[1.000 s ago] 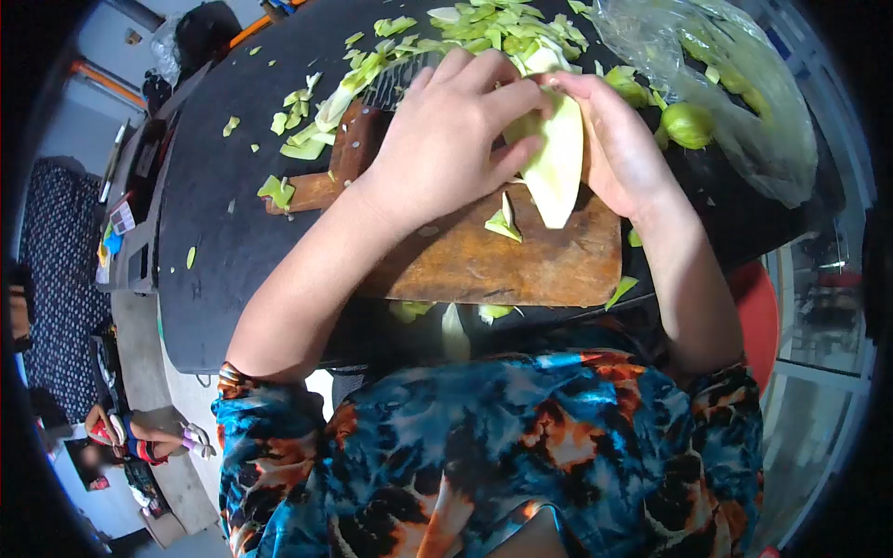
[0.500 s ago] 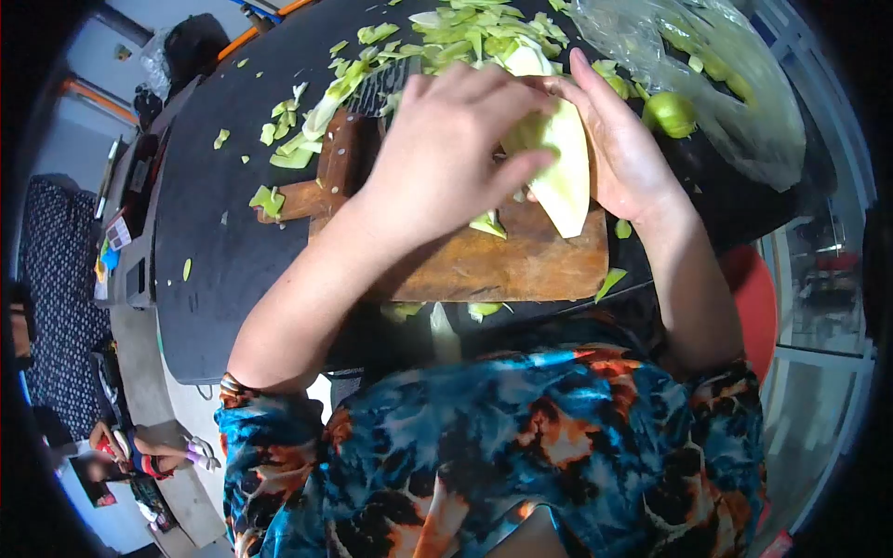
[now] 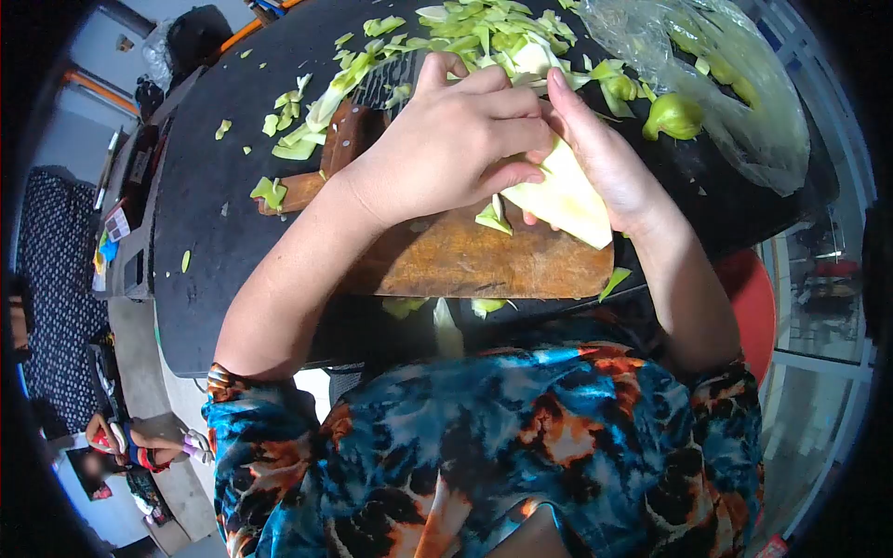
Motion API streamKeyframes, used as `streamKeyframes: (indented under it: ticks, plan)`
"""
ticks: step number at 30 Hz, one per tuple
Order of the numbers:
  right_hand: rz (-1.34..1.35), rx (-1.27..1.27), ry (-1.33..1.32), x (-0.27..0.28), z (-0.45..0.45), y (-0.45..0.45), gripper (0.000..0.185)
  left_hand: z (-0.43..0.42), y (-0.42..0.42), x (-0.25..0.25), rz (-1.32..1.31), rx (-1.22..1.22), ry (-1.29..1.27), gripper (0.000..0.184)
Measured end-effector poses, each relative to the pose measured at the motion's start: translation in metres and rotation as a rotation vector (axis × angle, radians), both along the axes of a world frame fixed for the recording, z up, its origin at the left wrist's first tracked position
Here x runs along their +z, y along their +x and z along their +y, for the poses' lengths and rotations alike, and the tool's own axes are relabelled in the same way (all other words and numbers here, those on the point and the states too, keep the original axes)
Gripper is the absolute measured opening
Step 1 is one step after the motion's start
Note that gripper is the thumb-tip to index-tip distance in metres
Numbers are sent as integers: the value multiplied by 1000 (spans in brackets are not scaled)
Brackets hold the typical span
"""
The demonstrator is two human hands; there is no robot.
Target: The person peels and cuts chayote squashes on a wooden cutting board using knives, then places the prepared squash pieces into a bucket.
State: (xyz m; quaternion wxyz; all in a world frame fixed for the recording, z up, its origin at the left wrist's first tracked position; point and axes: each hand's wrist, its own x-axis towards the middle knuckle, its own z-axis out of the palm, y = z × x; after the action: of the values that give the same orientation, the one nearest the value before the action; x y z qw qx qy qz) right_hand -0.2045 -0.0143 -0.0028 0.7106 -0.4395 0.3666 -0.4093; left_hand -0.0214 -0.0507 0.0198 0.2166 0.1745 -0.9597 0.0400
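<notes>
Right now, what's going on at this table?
Someone's left hand and right hand together hold a pale green piece over a wooden board. A wooden-handled blade lies to the left, out of both hands. Green scraps litter the black table.

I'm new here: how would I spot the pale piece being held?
On the black table lies a wooden cutting board. Over its right part, the left hand and right hand hold the pale produce piece, far bigger than the green scraps around.
</notes>
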Motion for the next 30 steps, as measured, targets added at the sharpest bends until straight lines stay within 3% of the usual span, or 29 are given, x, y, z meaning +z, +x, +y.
streamKeyframes:
  ticks: [6, 9, 16, 19, 20, 21, 23, 26, 30]
  plan:
    - [45, 61, -31, -6, -4, -3, 63, 1, 1, -5, -44, -69, 103, 19]
    - [50, 13, -12, -3, -3, 0, 62, 0, -1, -10, 9, -109, 4, 11]
    - [64, 100, -23, -11, -9, -12, 55, -7, 2, -23, 267, -90, 193, 14]
    - [22, 144, -7, -12, -11, -18, 53, -10, 8, -28, 640, 140, 865, 15]
    - [1, 116, 23, -13, -11, -16, 55, -14, 8, -28, 792, 85, 935, 15]
    - [-21, 88, 53, -12, -11, -11, 56, -17, 15, -23, 665, 266, 867, 10]
    - [-54, 82, 71, -12, -12, -9, 58, -11, 12, -18, 548, 350, 412, 12]
    - [-76, 109, 54, -11, -13, -11, 61, 1, 9, -5, 249, 165, 72, 16]
    - [-93, 105, 46, -13, -13, -9, 58, 13, 5, -2, 57, 27, -56, 17]
